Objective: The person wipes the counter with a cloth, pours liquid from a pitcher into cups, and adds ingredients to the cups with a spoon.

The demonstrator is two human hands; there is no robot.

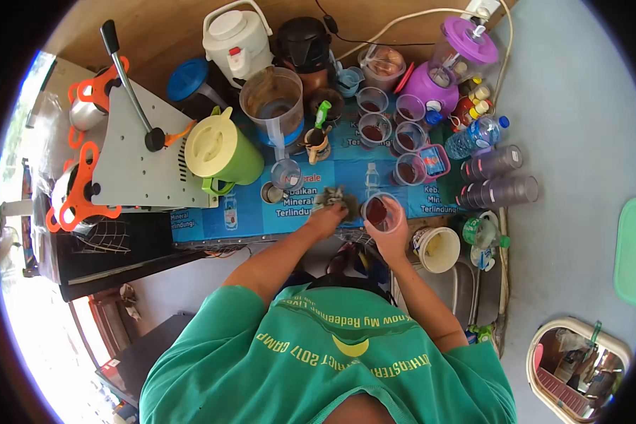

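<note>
My left hand [325, 220] is closed on a crumpled grey-green cloth [334, 199], which rests on the blue printed table cover [261, 221] near its front edge. In my right hand [394, 233] is a clear plastic cup [383, 213] with dark red contents at the bottom, tilted so that its mouth faces me. Beyond it stand several similar cups, among them a near one [408, 170] and a far one [372, 101]. To the left of the cloth are a small metal cup [271, 192] and a clear measuring cup [287, 175].
A green pitcher [226, 152], a large clear jug [271, 99] and a white thermos [237, 46] stand left and behind. At right are a purple dispenser [431, 88], a water bottle [473, 138] and stacked dark cups [498, 191]. A white bucket [437, 249] sits by the sink [463, 290].
</note>
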